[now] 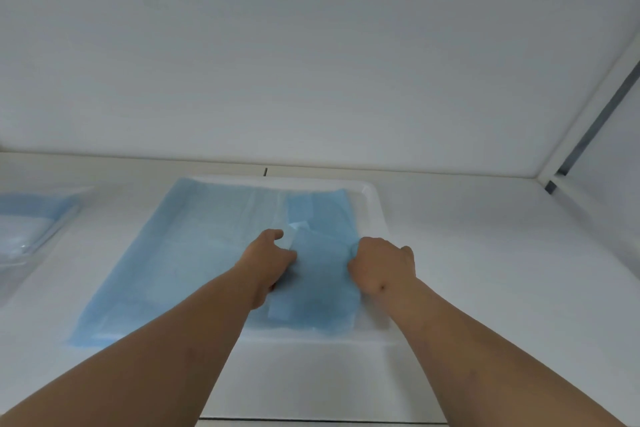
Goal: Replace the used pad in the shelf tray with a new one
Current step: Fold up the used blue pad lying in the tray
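- Head view: a white shelf tray (375,204) sits on a white shelf surface (485,253), and a blue pad (207,246) lies across it, its left part spilling past the tray's left side onto the shelf.
- Over the right part of the tray the pad is still doubled up: a folded section (318,274) lies between the two hands, darker blue than the spread part.
- Left hand (268,260) has its fingers curled on the left edge of the folded section, where a pale underside shows at a turned-up corner. Right hand (381,265) is fisted on the right edge, bunching a bit of blue at the knuckles.
- Step, as I read it: unfolding and spreading the pad in the tray. Whether this is the new pad going in or the used one being gathered, the view does not settle; the clean look suggests new.
- Next move likely calls for drawing the two edges apart and shifting the whole sheet right, so it sits inside the rim.
- Hard to see: fingertips of both hands are hidden under the palms and pad; the tray's left rim is covered.
- Far left, a clear packet (31,218) with blue contents is cut by the frame edge.
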Motion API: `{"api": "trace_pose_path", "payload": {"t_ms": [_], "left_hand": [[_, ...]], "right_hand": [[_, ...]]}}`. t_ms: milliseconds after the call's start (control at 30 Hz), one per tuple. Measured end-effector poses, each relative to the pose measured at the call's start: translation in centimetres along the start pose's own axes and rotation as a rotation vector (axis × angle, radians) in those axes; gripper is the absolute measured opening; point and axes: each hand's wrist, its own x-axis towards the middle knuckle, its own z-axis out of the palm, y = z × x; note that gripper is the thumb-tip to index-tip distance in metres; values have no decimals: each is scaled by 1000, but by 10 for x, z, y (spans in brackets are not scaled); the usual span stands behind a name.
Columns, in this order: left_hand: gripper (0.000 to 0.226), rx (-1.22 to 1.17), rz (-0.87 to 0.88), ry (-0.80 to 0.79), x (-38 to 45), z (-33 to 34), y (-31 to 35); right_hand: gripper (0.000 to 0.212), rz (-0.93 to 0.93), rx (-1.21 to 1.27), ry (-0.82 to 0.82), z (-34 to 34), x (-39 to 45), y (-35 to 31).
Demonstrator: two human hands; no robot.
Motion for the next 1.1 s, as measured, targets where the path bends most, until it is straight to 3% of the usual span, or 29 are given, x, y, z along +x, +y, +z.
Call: {"api": "trace_pose_path", "payload": {"t_ms": [167,333,433,633,800,900,1100], "left_hand": [[51,-274,-99,-80,-6,6,-3],[47,-354,-115,-69,-9,13,-7],[48,-294,-84,-33,-13,13,-11],[53,-228,-45,-32,-21,13,-19],[57,-238,-45,-21,-24,10,-16],[57,-267,-54,-23,-28,10,-16],[60,-80,18,24,-33,17,-18]], "right_hand": [[3,84,232,10,-7,-7,9],[19,-64,58,-220,-12,-25,0],[20,-144,-138,-289,-7,-37,-5],[21,-221,-205,-230,-1,-46,-7],[17,-147,-41,-215,-9,-45,10],[25,-64,91,-250,-22,-47,23],[26,-59,78,-222,-22,-59,20]]}}
